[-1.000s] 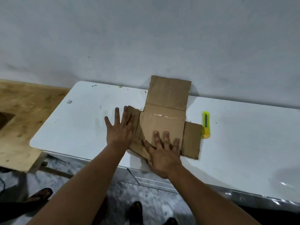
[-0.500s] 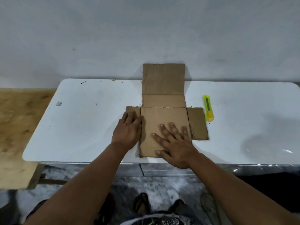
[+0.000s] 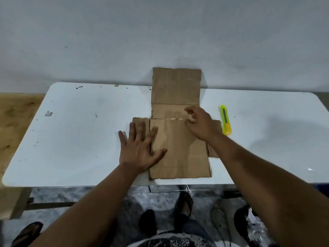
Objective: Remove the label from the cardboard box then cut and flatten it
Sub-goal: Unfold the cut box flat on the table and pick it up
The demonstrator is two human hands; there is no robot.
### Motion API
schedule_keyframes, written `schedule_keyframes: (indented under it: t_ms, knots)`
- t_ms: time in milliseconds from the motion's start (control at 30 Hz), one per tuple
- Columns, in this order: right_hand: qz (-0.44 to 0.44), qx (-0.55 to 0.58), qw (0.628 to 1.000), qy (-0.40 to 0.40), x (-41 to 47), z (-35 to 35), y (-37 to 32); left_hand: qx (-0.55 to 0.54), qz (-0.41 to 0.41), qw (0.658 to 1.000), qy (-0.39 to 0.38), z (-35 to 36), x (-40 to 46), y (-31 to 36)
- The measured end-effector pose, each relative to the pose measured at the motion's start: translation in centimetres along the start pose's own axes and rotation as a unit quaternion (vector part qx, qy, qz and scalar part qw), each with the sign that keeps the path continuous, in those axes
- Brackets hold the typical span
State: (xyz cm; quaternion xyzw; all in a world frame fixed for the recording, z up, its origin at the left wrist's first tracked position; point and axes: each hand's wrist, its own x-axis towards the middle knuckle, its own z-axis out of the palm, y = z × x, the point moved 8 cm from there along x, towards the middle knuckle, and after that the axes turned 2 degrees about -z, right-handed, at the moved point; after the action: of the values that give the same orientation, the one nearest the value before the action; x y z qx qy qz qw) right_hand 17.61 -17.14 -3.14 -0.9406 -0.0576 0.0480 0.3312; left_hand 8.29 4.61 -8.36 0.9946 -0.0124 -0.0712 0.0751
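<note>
in the head view the cardboard box (image 3: 178,145) lies opened out on the white table (image 3: 80,139), its far flap leaning up against the wall. the left hand (image 3: 140,148) presses flat, fingers spread, on its left flap and the table. the right hand (image 3: 200,125) hovers above its right part, fingers loosely curled, gripping nothing. just right of that hand lies a yellow cutter (image 3: 225,123).

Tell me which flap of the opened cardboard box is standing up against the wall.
The far flap, the large panel at the back edge of the table. It leans upright against the wall, while the small side flaps lie flat by the hands.
</note>
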Motion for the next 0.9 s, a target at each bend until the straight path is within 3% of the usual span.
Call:
schedule_keyframes:
  t_ms: [200,333,733,900]
  knots:
    - [0.094,0.090,0.988,0.086,8.0,-3.8,0.4,-0.012,-0.003,1.000,-0.003,0.3,0.2,-0.2]
    - [0.131,0.186,0.971,0.073,10.7,-4.2,0.7,-0.016,-0.012,1.000,-0.021,0.2,0.2,-0.4]
    - [0.041,0.229,0.972,0.046,9.3,-6.4,0.4,0.011,-0.015,0.997,-0.078,-0.5,1.0,0.0]
    - [-0.020,0.180,0.983,0.016,6.0,-5.8,0.3,0.033,-0.007,0.998,-0.054,-1.7,1.1,0.4]
